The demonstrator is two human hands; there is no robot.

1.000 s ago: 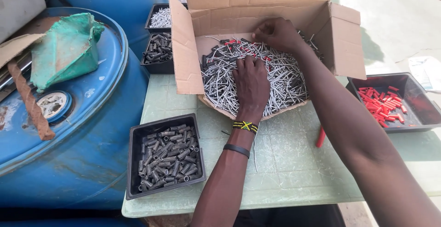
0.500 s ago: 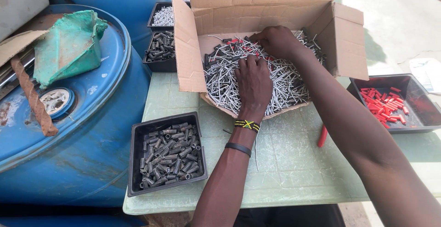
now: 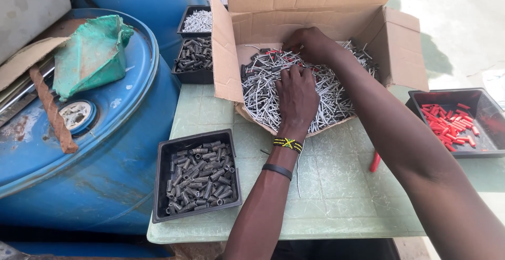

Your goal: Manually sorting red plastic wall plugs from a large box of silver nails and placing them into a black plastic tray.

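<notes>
Silvery nails (image 3: pixel 326 89) are heaped loose in the cardboard box (image 3: pixel 400 55) at the far edge of the worktop (image 3: pixel 336 186), with a few dark and red bits mixed in, and both hands are already in the pile. The left hand (image 3: pixel 297 97) is laid palm-down on the near middle of the heap, fingers (image 3: pixel 289 76) curled into the nails, so the grip is half clenched, though what exactly is pinched can't be told since it's hidden underneath. The right hand (image 3: pixel 313 44) is pushed further in toward the back wall of the box, fingers bent down and buried; whether anything is held there can't be told either.

Nails are lying every which way, no common long axis, mostly flat and crossing each other. The nearest ones sit right under the left fingertips, so no reach is needed.

Room-wise: the box's left flap (image 3: pixel 226 55) stands up just beside the left hand, and the right flap is raised on the other side, so the sides are walled off. The near lip of the box is pressed low and open toward the front edge. A black tray of dark sleeves (image 3: pixel 199 178) is parked at the near left corner, a black tray of red plugs (image 3: pixel 455 123) at the right edge, and a stray red plug (image 3: pixel 374 161) lies between.
</notes>
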